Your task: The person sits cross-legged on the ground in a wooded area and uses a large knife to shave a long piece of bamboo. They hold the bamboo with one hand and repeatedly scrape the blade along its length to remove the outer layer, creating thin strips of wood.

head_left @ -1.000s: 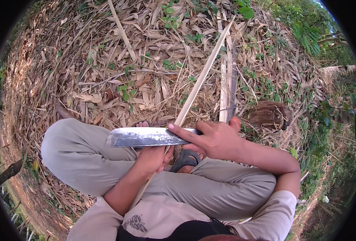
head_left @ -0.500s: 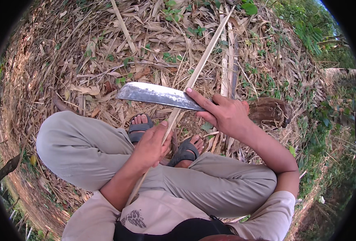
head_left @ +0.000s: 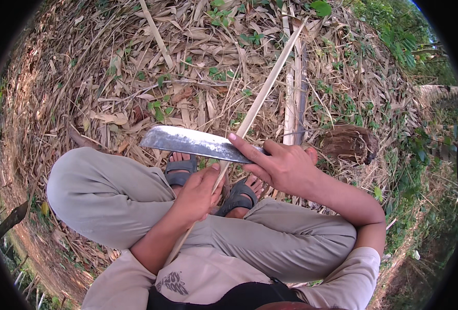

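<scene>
Over the sandals (head_left: 180,178), a long pale strip (head_left: 270,85) is held slantwise, its far end lying out above the dry leaves (head_left: 198,46) and its near end running back to the front of the shirt (head_left: 208,263). By the left hand (head_left: 198,192) the strip is gripped with the fingers curled around it, no wide gap being left between them. By the right hand (head_left: 292,168) the handle of a broad knife (head_left: 187,141) is clasped, the fingers being folded except for the index finger (head_left: 245,148), which is laid out straight along the blade.

Half a second ago the blade is seen farther up the strip; now it is brought back nearer the left hand, just beyond the thumb, and its tip is lowered too. The left hand is left almost where it was, so it is judged that the strip is kept steady while the knife is drawn along it. The strip is crossed by the blade from above, but whether its surface is being cut cannot be told. On the ground to the right, other long pieces (head_left: 289,98) and a brown stump (head_left: 349,144) are left untouched.
</scene>
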A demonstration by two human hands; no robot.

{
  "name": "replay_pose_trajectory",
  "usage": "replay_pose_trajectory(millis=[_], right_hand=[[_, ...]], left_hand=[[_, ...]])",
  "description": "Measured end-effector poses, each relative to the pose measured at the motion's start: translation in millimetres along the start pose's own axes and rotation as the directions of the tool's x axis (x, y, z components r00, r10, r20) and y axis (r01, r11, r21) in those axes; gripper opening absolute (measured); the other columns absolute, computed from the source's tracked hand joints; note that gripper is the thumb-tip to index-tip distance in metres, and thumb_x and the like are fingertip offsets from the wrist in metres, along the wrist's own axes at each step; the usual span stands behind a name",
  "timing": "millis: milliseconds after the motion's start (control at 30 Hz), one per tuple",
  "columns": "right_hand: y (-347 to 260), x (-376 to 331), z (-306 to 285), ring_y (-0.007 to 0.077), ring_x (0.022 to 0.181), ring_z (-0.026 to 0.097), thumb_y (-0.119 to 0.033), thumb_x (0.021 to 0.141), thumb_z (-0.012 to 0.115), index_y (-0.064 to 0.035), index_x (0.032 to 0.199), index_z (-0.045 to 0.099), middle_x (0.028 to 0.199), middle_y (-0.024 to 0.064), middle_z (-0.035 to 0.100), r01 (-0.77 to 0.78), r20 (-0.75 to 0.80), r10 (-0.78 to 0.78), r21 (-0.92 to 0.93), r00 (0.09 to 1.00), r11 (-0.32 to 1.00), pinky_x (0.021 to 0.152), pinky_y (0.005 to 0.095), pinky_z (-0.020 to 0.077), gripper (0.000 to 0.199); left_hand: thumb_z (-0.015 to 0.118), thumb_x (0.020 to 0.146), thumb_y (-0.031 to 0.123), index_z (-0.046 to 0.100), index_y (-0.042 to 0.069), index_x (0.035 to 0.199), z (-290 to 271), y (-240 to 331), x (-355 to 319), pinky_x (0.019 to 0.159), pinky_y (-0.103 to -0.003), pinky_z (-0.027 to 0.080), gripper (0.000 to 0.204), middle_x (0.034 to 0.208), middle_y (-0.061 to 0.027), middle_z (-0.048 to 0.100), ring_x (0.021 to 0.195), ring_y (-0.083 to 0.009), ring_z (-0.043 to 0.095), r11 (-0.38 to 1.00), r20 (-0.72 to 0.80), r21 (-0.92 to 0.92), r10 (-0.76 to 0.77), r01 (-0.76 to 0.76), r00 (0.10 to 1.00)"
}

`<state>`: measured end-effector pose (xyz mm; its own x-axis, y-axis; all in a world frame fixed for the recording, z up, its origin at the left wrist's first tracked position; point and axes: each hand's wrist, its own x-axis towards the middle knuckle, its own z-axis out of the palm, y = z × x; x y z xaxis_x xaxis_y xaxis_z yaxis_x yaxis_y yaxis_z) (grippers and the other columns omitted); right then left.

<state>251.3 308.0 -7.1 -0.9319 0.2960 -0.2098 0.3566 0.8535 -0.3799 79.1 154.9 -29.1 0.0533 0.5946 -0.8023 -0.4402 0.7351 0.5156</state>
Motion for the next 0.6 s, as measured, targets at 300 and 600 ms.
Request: replay_pose_trajectory(millis=[300,600], right_hand=[[4.6,2.2,7.2,0.0253,0.049,0.055,-0.047,0.097,0.048,-0.0331,0.154,0.029,0.071,0.0081,0.049,0.06,-0.061,-0.061,-0.028,0.996,0.998,0.047,0.0412,0.0489,0.062],[46.9,14.4,-2.3,0.0315,0.057,0.061,-0.044,0.099,0.048,-0.0386,0.154,0.025,0.076,0.0106,0.056,-0.204,-0.063,0.199,-0.101,0.978,0.974,0.052,0.0469,0.0523,0.06]], left_hand=[[0.03,0.106,0.045,0.044,0.008,0.079,2.1,2.7,-0.8,0.028,-0.025,0.026,0.048,0.05,0.002,0.034,0.032,-0.008,0.03,0.999,-0.031,0.029,0.044,-0.043,0.999],[0.03,0.106,0.045,0.042,0.01,0.074,1.9,0.7,1.3,0.029,-0.025,0.025,0.049,0.05,0.0034,0.033,0.033,-0.0077,0.029,0.996,-0.052,0.069,0.067,-0.063,0.996]])
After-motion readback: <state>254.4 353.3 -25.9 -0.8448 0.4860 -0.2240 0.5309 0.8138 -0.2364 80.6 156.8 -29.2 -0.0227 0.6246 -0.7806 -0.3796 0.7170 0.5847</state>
